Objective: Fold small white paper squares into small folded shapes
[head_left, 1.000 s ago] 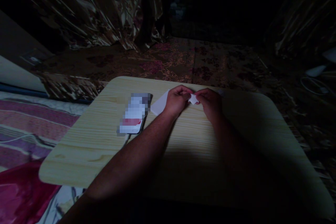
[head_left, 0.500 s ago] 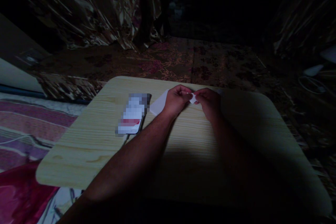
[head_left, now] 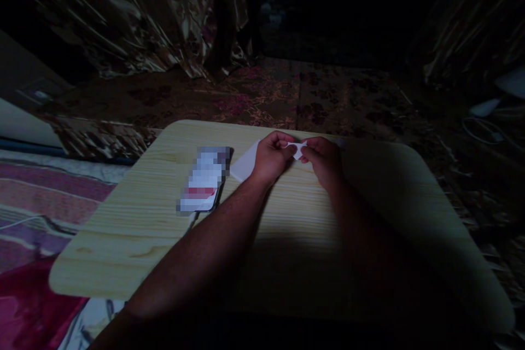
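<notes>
Across the lower half of the view, pale wood table point(head_left: 123, 219), with enough room for both forearms to reach over it. Striped bedding point(head_left: 77, 197) alongside on the left, so the table probably stands against a bed. Phone point(head_left: 203, 180) on the table left of centre, screen up and lit, content blurred; likely set there to be readable while out of the hands' way. Left hand point(head_left: 270, 158) and right hand point(head_left: 326, 158) face each other near the table's far edge. White pad point(head_left: 244, 164), maybe paper, partly hidden by the left hand; can't tell if they touch. White cable point(head_left: 192, 222) runs from the phone's near end toward the left forearm, presumably for charging. Smallest: paper piece point(head_left: 297, 153), white, between the two hands. Grip: both hands pinched on it, one from each side, thumbs on the near face, likely because something so small and thin needs fingertip control from both ends. Whether it touches the table: can't tell.
</notes>
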`<state>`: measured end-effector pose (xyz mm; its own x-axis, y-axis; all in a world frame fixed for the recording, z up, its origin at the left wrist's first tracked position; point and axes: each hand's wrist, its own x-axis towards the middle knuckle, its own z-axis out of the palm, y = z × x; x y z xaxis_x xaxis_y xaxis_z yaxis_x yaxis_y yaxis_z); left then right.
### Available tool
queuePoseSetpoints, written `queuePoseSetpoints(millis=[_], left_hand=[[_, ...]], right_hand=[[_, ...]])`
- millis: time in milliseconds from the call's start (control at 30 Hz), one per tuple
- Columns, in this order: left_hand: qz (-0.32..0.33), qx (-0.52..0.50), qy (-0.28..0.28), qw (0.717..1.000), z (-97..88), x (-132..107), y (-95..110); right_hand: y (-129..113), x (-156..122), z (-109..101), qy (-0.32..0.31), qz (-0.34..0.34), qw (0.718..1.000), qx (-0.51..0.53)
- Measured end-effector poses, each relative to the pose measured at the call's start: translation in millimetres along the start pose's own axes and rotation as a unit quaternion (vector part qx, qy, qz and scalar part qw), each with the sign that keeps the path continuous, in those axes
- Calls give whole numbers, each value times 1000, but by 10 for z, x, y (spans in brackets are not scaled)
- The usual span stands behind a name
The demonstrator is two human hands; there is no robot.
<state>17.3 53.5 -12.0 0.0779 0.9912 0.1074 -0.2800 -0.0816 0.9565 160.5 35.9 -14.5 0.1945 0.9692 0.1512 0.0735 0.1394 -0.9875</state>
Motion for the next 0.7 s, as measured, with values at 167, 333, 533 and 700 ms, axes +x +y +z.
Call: queuePoseSetpoints(millis=[167,333,533,700], left_hand=[[5,11,-5,1000,-8,7,-17],[4,18,-2,1000,-5,16,-27],[4,12,0,1000,4,3,-7],[-4,14,-3,1000,10,-5,2]], right_hand=[[-18,-13,-15,-5,0,1000,-22],[-5,-13,-22,-3,-6,999,-35],[5,-10,-20,-9,-19,1000,-16],[21,-4,-17,-16,-35,999,11]])
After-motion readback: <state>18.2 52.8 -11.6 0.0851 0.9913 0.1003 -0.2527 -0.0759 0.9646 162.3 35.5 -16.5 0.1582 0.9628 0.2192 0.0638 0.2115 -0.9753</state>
